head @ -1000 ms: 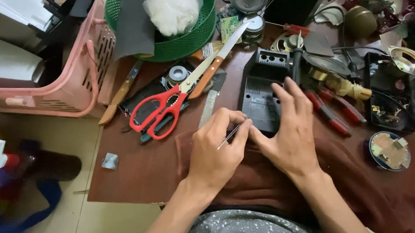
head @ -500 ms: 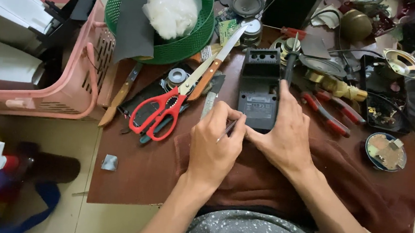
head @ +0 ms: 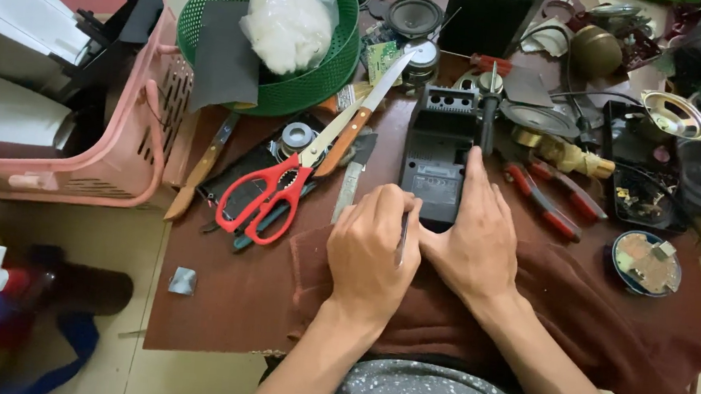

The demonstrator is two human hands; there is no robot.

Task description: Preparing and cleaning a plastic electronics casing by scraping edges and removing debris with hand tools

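A black boxy device [head: 437,150] lies on the brown table [head: 217,303], its near end under my hands. My left hand [head: 371,253] is closed around a thin metal tool [head: 402,236], whose tip points at the device's near edge. My right hand [head: 477,232] lies flat on the device's right side, fingers spread and holding it down. A dark red cloth [head: 599,325] is spread beneath both hands and over the table's near edge.
Red-handled scissors [head: 271,195], a knife [head: 203,164] and a metal file [head: 350,184] lie left of the device. Red pliers [head: 546,200] and a round blue lid [head: 647,262] sit to the right. A green basket [head: 293,84] and pink basket [head: 135,122] stand at the left rear.
Both hands have shifted a little toward the device's near end. My right hand slid down its right side and my left hand turned the thin tool more upright.
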